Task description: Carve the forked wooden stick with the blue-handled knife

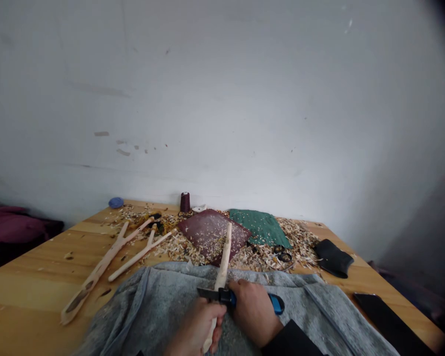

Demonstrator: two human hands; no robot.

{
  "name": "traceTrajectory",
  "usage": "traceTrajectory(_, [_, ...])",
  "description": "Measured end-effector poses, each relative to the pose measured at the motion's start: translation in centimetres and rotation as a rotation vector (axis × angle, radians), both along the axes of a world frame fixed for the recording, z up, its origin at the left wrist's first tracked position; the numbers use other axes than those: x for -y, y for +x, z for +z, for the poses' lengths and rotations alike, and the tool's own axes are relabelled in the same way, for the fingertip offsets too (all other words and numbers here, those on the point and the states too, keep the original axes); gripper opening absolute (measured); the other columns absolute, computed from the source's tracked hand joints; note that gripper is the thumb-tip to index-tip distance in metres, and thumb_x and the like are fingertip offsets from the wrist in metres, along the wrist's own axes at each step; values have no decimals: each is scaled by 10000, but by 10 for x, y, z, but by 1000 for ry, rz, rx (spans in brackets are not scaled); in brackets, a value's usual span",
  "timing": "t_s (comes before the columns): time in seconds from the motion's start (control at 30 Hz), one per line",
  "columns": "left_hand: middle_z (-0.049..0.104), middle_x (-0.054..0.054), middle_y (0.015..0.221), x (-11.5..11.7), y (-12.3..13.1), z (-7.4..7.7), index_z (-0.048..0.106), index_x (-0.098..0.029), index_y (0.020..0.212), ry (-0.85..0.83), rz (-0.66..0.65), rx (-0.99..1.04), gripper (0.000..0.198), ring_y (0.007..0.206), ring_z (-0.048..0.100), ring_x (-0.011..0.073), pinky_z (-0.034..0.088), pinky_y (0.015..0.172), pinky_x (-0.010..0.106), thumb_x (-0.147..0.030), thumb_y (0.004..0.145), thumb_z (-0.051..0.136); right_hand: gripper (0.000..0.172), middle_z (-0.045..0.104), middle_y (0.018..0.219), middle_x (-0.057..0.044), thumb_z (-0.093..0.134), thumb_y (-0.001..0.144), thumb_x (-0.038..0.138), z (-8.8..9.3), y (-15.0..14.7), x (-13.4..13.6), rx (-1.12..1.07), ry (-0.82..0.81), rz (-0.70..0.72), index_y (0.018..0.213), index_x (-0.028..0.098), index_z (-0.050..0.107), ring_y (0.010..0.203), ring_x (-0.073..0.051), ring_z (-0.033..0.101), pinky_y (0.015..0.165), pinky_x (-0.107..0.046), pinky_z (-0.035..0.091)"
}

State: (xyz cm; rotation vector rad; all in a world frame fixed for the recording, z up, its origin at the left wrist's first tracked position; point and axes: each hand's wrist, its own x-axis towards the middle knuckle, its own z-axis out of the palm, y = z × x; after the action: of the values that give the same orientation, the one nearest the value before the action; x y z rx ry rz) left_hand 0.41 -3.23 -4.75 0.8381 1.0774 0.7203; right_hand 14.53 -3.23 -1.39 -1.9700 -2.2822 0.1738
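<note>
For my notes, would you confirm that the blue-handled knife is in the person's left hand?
No, the blue-handled knife is in the right hand, while the left hand grips the pale wooden stick.

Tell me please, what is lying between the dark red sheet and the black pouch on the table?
The head view shows a green cloth and wood shavings there, with a small dark object among the shavings.

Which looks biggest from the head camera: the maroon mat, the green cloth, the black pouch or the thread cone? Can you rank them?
1. Maroon leather mat and green cloth: these look similar, and the mat overlaps the cloth, so I can't rank them.
2. Black pouch.
3. Dark red thread cone.
</note>
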Motion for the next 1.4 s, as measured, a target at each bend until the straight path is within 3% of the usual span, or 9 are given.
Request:
traceTrajectory(0.1, [464,-99,509,5,0,15,450,-230,712,48,29,-57,183,298,317,44,205,314,185,-276,715,628,317,747,952,-73,458,883,108,1,5,-4,32,-11,-81,1014,234,718,868,-210,714,687,-263,417])
traceTrajectory(0.23, [456,-108,539,9,1,27,432,-237,786,70,-21,-102,154,306,305,38,199,310,178,-254,737,577,363,744,1001,-86,429,891,70,6,12,-9,66,-9,-147,1030,224,728,914,-213,712,720,-270,436])
traceTrajectory(0.47, [458,-111,560,6,0,21,435,-238,827,78,-35,-60,244,301,292,28,172,310,182,-360,752,632,348,727,1026,-102,415,925,72,7,14,-12,102,11,-189,1013,203,724,904,-216,719,702,-267,441])
traceTrajectory(0.63, [464,-111,559,6,-1,26,476,-225,877,4,-23,18,290,305,288,26,171,305,180,-383,715,657,384,722,1023,-97,385,911,31,4,15,-14,130,63,-199,1021,204,709,899,-222,719,693,-274,448])
traceTrajectory(1.03, [461,-107,555,3,-4,26,507,-212,944,-160,-36,142,256,320,289,28,155,329,171,-313,735,615,357,717,1008,-97,389,924,37,3,21,-17,128,107,-236,1012,193,698,949,-219,704,737,-272,442])
traceTrajectory(1.27, [472,-114,536,6,-2,22,476,-227,827,27,4,-14,262,278,281,27,150,307,186,-392,746,662,355,724,1045,-88,437,889,49,5,22,-15,96,50,-181,1054,215,704,927,-208,708,719,-267,430])
traceTrajectory(1.4, [454,-116,505,3,0,13,437,-236,740,107,84,-111,204,292,330,38,207,325,185,-330,764,615,284,735,980,-72,498,866,108,6,9,-6,59,15,-68,1002,229,716,898,-220,711,709,-269,428])
